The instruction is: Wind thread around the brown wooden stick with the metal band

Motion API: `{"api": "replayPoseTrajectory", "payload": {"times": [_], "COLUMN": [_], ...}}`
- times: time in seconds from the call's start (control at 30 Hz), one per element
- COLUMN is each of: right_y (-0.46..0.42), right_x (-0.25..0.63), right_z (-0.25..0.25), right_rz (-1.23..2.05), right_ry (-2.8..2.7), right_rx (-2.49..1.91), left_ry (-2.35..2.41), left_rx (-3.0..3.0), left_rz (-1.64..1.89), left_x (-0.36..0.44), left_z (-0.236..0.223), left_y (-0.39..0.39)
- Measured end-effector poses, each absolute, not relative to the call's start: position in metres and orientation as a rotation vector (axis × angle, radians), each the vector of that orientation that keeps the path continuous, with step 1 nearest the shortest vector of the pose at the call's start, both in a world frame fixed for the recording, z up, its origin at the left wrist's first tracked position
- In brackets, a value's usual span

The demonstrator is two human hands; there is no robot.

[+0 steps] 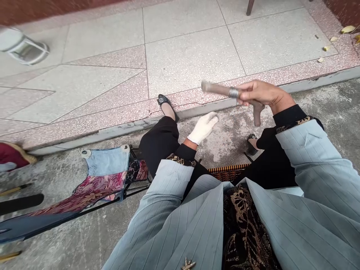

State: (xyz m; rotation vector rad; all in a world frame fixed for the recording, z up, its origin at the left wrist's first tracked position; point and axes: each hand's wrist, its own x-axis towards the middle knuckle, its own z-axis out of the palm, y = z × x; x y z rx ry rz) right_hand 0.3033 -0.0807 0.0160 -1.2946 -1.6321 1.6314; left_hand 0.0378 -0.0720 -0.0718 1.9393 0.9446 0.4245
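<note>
My right hand (260,93) is closed round a wooden stick (218,89) held up above the ground. Silvery wire is wound in a band round the stick, just beside my fingertips. A thick wooden stub (257,114) points down below the same hand; my fingers hide how it joins the stick. My left hand (204,126), in a white glove, hangs lower and to the left, apart from the stick. Its fingers are curled together, with blur at the tips. Whatever they may hold cannot be made out.
A raised tiled step (194,56) runs across in front of my feet. To the left stands a folding chair (98,183) of patched cloth. A white stool (26,47) is on the step at far left. Below me shows a woven seat edge (227,172).
</note>
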Motion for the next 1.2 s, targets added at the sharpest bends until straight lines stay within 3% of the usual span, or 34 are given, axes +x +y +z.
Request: {"api": "replayPoseTrajectory", "payload": {"times": [0.1, 0.3, 0.63, 0.73, 0.87, 0.93, 1.03, 1.2], "right_y": [-0.076, -0.065, -0.060, -0.062, -0.067, -0.071, -0.077, -0.077], "right_x": [0.307, 0.307, 0.294, 0.291, 0.292, 0.292, 0.294, 0.298], "right_z": [0.009, -0.018, -0.027, -0.034, -0.035, -0.026, -0.005, 0.002], "right_rz": [1.394, 1.276, 0.821, 1.064, 1.983, 2.277, 2.230, 1.678], "right_ry": [-1.387, -1.401, -2.143, -2.457, -2.485, -2.396, -2.122, -1.535], "right_rx": [-1.432, -1.669, -2.220, -2.209, -1.739, -1.349, -1.055, -1.275], "left_ry": [0.794, 0.697, 0.820, 0.977, 1.088, 1.070, 0.999, 0.789], "left_rx": [1.940, 2.090, 2.445, 2.562, 2.553, 2.467, 2.208, 1.701], "left_rz": [0.389, 0.268, 0.153, 0.087, 0.169, 0.223, 0.353, 0.503], "left_x": [0.041, 0.044, 0.041, 0.037, 0.030, 0.029, 0.034, 0.045], "left_z": [-0.070, -0.069, -0.070, -0.071, -0.071, -0.072, -0.077, -0.088], "left_y": [-0.079, -0.084, -0.081, -0.076, -0.067, -0.065, -0.066, -0.077]}}
